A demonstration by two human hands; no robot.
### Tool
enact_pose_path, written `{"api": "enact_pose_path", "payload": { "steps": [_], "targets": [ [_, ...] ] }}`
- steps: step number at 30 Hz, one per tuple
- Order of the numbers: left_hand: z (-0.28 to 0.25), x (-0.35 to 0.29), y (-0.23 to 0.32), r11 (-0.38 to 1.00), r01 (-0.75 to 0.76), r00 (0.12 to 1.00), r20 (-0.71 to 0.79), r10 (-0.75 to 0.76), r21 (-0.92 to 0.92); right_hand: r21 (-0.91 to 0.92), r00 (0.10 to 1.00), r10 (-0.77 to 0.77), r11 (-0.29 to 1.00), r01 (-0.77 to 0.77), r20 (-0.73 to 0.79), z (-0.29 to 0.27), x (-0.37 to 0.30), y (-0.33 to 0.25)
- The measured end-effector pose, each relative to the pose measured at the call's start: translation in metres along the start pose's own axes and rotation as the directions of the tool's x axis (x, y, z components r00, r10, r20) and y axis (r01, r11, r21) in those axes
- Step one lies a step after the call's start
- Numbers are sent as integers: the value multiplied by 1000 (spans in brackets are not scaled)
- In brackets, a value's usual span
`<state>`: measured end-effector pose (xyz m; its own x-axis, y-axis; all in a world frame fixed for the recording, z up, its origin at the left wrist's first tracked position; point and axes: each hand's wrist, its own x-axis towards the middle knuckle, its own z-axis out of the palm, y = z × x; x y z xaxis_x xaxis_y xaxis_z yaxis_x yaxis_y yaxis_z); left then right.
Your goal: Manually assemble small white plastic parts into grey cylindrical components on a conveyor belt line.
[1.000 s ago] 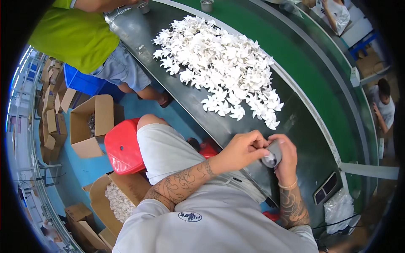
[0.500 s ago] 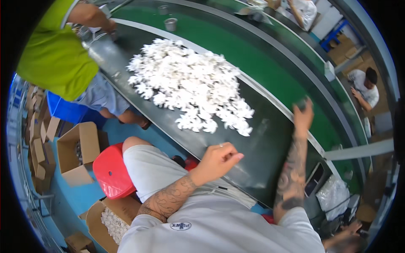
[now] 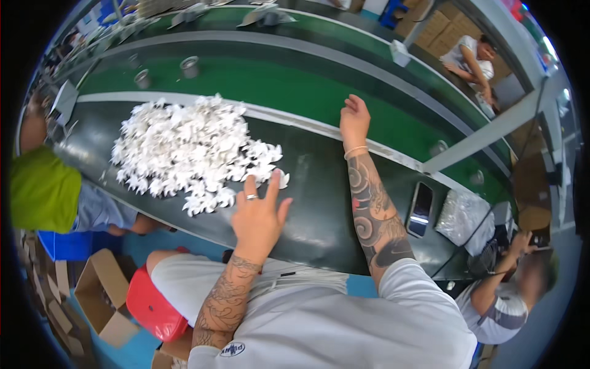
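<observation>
A broad heap of small white, petal-shaped pieces (image 3: 184, 144) covers the left part of the dark work table. My left hand (image 3: 257, 218) is open at the heap's right edge, its fingers spread and a ring on one of them. The index fingertip overlaps an outlying white piece; whether it touches it cannot be told. Farther right, my right hand (image 3: 355, 123) is raised at the pale rail along the green conveyor belt (image 3: 307, 92). Its fingers are loosely bent and nothing shows in them. On the belt, far left, stand grey cups (image 3: 190, 66).
Right on the table lie a phone (image 3: 421, 209) and a clear plastic bag (image 3: 465, 221). A slanted metal post (image 3: 491, 138) rises beyond the rail. A person in green (image 3: 46, 190) is at the left; others sit across and at lower right. A red stool (image 3: 153, 304) and cardboard boxes (image 3: 104, 295) stand below.
The view has swung right. My left hand has spread from a loosely closed shape and reached the heap. The dark object in my right hand is gone from it; another grey cup shows on the belt.
</observation>
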<state>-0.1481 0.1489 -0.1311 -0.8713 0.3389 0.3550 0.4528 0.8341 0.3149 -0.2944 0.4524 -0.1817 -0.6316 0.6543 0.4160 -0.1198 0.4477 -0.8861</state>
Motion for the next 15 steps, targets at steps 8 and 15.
{"api": "enact_pose_path", "payload": {
  "steps": [8, 15],
  "targets": [
    [0, -11, -24, 983, 66, 998, 26, -62, -170, -971, 839, 492, -169, -172, -234, -104, 76, -52],
    [13, -27, -37, 899, 48, 989, -104, -103, -435, -953, 648, 726, 35, 300, 230, -216, 117, 4]
  ]
}}
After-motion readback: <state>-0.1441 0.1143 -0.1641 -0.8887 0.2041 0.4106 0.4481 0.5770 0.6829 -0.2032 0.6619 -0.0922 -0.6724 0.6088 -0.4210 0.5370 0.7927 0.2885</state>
